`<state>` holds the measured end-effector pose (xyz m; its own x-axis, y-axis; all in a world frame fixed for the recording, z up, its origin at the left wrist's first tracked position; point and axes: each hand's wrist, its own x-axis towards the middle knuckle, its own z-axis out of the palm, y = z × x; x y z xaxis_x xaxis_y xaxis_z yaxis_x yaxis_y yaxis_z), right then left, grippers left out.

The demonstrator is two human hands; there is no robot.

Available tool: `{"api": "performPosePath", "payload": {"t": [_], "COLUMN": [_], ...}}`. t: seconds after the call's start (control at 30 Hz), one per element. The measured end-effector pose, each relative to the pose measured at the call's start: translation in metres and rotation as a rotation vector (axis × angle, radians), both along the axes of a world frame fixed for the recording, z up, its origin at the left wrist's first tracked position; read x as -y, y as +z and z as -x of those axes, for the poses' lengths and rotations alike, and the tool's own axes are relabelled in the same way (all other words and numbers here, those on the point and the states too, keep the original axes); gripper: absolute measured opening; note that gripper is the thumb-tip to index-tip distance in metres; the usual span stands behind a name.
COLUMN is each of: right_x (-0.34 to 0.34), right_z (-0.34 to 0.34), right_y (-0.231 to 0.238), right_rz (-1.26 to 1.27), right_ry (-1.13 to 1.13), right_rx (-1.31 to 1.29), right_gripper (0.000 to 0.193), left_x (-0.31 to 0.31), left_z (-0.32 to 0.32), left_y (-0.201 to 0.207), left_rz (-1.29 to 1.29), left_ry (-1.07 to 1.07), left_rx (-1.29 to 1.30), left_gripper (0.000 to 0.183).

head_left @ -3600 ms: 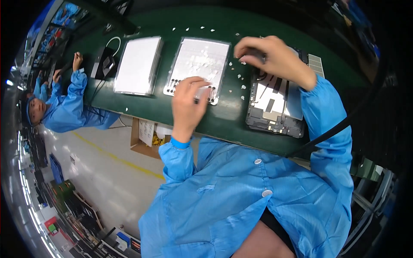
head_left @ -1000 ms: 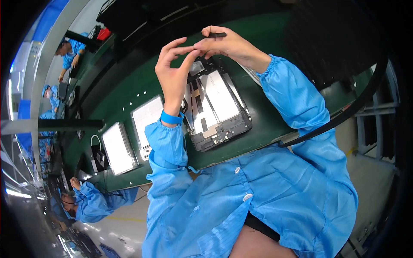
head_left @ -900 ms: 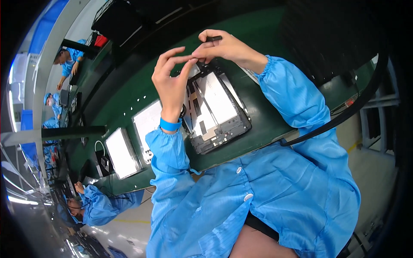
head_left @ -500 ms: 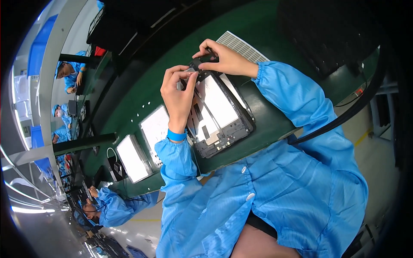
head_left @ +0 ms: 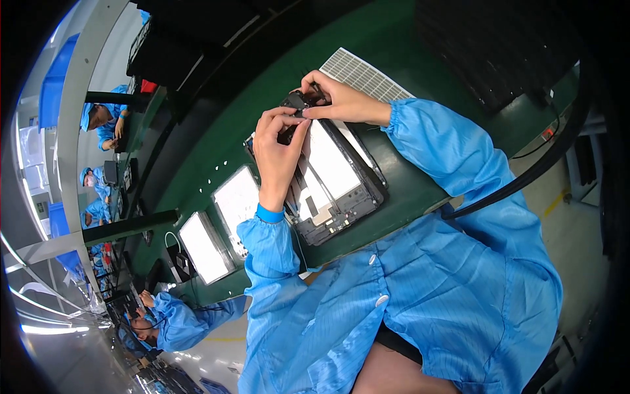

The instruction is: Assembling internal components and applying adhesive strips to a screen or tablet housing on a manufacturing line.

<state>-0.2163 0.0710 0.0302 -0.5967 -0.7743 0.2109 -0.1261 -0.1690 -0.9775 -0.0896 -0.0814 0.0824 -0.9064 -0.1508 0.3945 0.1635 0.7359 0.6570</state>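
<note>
A flat tablet-like device point(head_left: 330, 169) lies open on the green bench, with a white panel, a dark frame and small circuit parts along its near end. Both hands meet at its far end. My right hand point(head_left: 348, 102) pinches a small black part point(head_left: 298, 100) there. My left hand point(head_left: 275, 157), with a blue band at the wrist, has its thumb and fingers closed by the same part; what they grip is hidden. Under the device's right side, the edge of another pale panel point(head_left: 359, 146) shows.
Beyond my right hand lies a sheet of pale labels point(head_left: 367, 75). To the left are a white panel point(head_left: 235, 196), stacked white panels point(head_left: 205, 248) and small white scraps point(head_left: 209, 181). A thick black cable point(head_left: 518, 180) crosses at right. A blue-sleeved co-worker point(head_left: 187, 318) sits at lower left.
My left hand has shifted slightly right and down, closer to my right fingers. The small clear piece seen at its fingertips no longer shows. The black part appears tilted differently.
</note>
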Motion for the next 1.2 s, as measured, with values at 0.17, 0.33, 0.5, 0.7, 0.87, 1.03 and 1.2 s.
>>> {"api": "performPosePath", "payload": {"t": [0.17,0.33,0.5,0.7,0.87,1.03,1.2], "right_x": [0.000,0.000,0.007,-0.064,-0.057,-0.022,0.075], "right_z": [-0.008,-0.014,-0.021,-0.055,-0.102,-0.106,-0.038], "right_y": [0.002,0.003,-0.010,0.027,0.040,0.065,0.083], "right_rz": [-0.071,-0.097,-0.007,-0.137,-0.207,0.012,0.077], "right_ry": [-0.067,-0.086,-0.125,-0.349,-0.202,-0.116,-0.139], "right_rx": [-0.080,-0.090,-0.111,-0.329,-0.376,-0.127,0.168], "right_gripper": [0.037,0.036,0.033,0.030,0.033,0.037,0.042], "left_x": [0.001,-0.003,0.008,0.007,-0.027,-0.024,-0.022], "left_z": [-0.003,-0.002,0.002,-0.079,-0.131,-0.139,-0.138], "left_y": [-0.004,0.011,0.010,0.002,-0.047,-0.059,-0.084], "left_rz": [0.060,0.053,0.242,-0.150,-0.886,-1.154,-1.324], "left_ry": [-0.019,0.046,0.029,0.170,0.174,0.103,0.109], "left_rx": [-0.036,0.117,0.037,-0.046,0.070,-0.096,-0.240], "left_gripper": [0.011,0.012,0.015,0.050,0.071,0.068,0.070]}}
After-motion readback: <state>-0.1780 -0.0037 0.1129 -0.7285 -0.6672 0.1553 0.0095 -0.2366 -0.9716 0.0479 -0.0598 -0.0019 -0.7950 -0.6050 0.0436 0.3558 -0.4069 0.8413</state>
